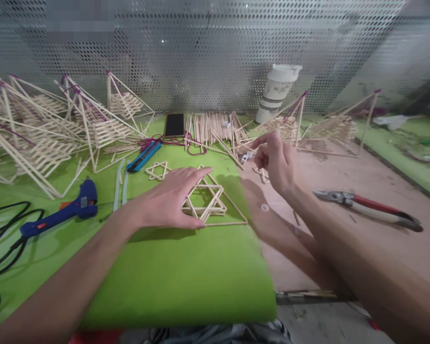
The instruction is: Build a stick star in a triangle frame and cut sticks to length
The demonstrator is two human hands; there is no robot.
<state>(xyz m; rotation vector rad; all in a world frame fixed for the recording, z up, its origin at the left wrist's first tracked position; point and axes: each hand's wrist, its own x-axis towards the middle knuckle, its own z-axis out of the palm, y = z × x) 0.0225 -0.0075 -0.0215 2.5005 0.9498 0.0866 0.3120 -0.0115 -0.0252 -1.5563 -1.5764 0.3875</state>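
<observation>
Grey perforated metal screen [207,57] across the top of the frame. Counter [347,174] below: smooth green sheet [186,272] left and centre, bare pinkish-brown at right. Pyramid-like pale wooden stick frames [107,131] crowd the upper left. Red-and-white-handled pliers [368,205], middle right; blue plastic glue gun [62,215], left. I have the star frame [212,205], straight sticks in overlapping triangles, at centre: left hand [164,198] spans and holds its left part, thumb at the lower edge. Right hand [274,160] curled, clear of it, upper right; I can't tell whether those fingers pinch anything. Small stick star [158,167] just beyond the left hand.
</observation>
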